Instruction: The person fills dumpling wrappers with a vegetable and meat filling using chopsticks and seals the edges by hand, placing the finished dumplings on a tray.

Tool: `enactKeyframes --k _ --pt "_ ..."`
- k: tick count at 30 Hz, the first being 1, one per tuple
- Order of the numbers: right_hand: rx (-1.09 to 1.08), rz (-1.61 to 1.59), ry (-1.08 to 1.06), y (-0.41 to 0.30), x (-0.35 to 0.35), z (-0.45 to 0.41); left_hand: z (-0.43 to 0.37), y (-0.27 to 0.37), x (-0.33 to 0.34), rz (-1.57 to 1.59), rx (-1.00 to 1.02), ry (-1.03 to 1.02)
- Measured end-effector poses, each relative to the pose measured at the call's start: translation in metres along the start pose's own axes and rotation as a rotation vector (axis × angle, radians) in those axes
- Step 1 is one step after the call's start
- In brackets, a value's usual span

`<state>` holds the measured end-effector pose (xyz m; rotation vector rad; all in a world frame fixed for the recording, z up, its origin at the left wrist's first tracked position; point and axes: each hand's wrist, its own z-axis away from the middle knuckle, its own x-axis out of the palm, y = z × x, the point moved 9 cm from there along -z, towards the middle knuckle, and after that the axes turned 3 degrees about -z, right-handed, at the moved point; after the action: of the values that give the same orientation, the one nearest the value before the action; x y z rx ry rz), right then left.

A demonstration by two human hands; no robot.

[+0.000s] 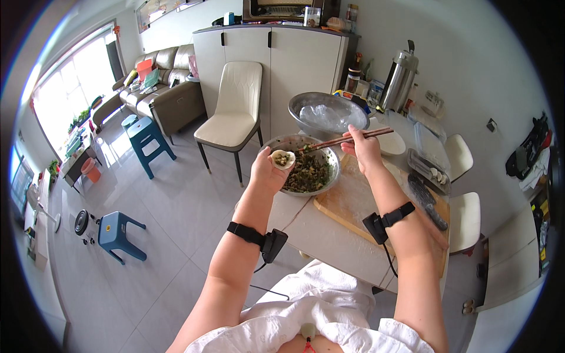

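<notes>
My left hand (268,171) holds a round dumpling wrapper (283,159) with a small heap of chopped filling in its middle, at the left rim of a metal bowl (336,173). That bowl is full of dark green chopped filling (309,170). Over its right side, my right hand (363,148) grips a pair of wooden chopsticks (348,137), whose tips reach to the filling near the bowl's far side. A floured wooden board (348,207) lies to the right, partly under my right forearm.
Behind stands a larger metal bowl (304,103) with plastic bags. A white plate (390,139), a cleaver (421,192) and a plastic tray (423,170) with several pale pieces lie to the right. A steel vacuum flask (399,77) stands by the wall. A cream chair (231,119) is beyond the table.
</notes>
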<state>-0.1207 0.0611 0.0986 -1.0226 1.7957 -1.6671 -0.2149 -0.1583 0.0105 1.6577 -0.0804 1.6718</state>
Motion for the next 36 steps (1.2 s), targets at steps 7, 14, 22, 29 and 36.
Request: enactKeyframes --k 7,14,22,29,36 --pt "0.052 0.14 -0.048 0.043 0.002 -0.001 0.007 0.018 -0.004 0.023 0.022 -0.011" --pt "0.15 0.161 -0.152 0.06 0.024 0.017 0.012 0.032 -0.021 0.001 0.065 0.046" --pt "0.259 0.199 -0.097 0.066 0.003 0.025 0.011 0.029 -0.026 0.015 0.054 0.043" --pt "0.36 0.107 0.018 0.087 -0.015 0.026 0.013 0.026 -0.023 0.038 0.028 0.049" --pt "0.482 -0.166 0.064 0.099 -0.026 0.019 0.008 0.022 -0.02 0.003 0.016 0.055"
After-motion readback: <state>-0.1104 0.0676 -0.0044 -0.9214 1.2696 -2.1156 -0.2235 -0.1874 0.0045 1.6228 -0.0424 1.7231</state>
